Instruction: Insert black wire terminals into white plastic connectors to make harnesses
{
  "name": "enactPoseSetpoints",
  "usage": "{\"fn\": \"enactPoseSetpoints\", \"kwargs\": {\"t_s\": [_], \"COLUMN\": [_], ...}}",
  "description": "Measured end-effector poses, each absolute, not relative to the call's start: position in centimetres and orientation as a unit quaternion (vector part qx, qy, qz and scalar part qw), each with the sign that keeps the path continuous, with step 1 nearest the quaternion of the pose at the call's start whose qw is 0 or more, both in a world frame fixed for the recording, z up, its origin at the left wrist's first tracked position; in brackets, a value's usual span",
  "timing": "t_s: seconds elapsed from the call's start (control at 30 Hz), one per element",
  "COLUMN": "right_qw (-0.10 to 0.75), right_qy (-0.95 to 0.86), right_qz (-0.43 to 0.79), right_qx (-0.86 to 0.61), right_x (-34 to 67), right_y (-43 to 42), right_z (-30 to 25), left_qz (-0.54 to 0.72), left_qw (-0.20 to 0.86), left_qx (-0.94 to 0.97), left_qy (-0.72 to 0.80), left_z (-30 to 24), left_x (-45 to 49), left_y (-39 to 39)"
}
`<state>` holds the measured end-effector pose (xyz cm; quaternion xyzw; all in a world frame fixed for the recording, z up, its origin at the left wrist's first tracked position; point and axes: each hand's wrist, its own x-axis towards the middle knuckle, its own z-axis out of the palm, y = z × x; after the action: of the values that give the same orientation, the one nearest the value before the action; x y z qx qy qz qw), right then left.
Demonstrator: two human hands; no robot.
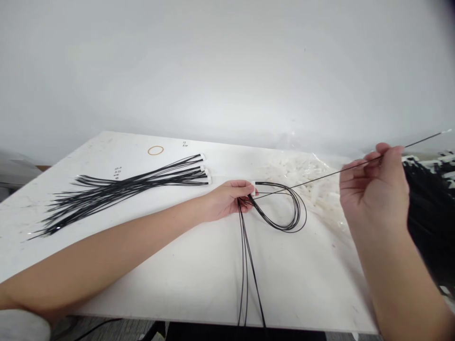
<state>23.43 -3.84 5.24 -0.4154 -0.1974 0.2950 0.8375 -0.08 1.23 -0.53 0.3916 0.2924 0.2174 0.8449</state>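
Note:
My left hand (240, 194) is closed on a white connector (253, 187) and the thin black wires (294, 215) fitted to it. These wires curve out to the right in a loop and come back under my fingers; several loose ends hang down past the table's front edge. Over on the right, my right hand (378, 182) is raised and pinches a single black wire (316, 178). That wire runs nearly straight from my left hand up to the right, and its pale tip sticks out beyond my right fingers.
Finished-looking bundles of black wires with white connectors (135, 184) lie on the white table (199, 270) at the left. Behind them is a tan rubber band (155, 150). A clear plastic bag of white pieces (313, 182) and a black wire pile (430, 222) lie at the right.

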Motion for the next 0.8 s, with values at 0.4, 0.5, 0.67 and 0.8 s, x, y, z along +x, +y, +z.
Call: {"fn": "enactPoseSetpoints", "kwargs": {"t_s": [0.4, 0.5, 0.67, 0.8], "right_qw": [0.545, 0.432, 0.354, 0.347], "right_qy": [-0.524, -0.62, -0.662, -0.667], "right_qz": [0.204, 0.162, 0.18, 0.188], "right_qx": [-0.622, -0.635, -0.635, -0.632], "right_x": [18.7, 17.8, 17.6, 17.6], "right_y": [-6.5, -6.8, -6.7, -6.6], "right_z": [4.6, 4.1, 3.8, 3.5], "left_qz": [0.208, 0.206, 0.206, 0.203], "left_qw": [0.839, 0.839, 0.842, 0.843], "left_qx": [0.409, 0.412, 0.408, 0.407], "left_qy": [0.292, 0.291, 0.287, 0.287], "left_z": [-0.5, -0.5, -0.5, -0.5], "left_x": [-0.2, -0.1, -0.2, -0.2], "left_y": [1.2, 1.2, 1.3, 1.3]}}
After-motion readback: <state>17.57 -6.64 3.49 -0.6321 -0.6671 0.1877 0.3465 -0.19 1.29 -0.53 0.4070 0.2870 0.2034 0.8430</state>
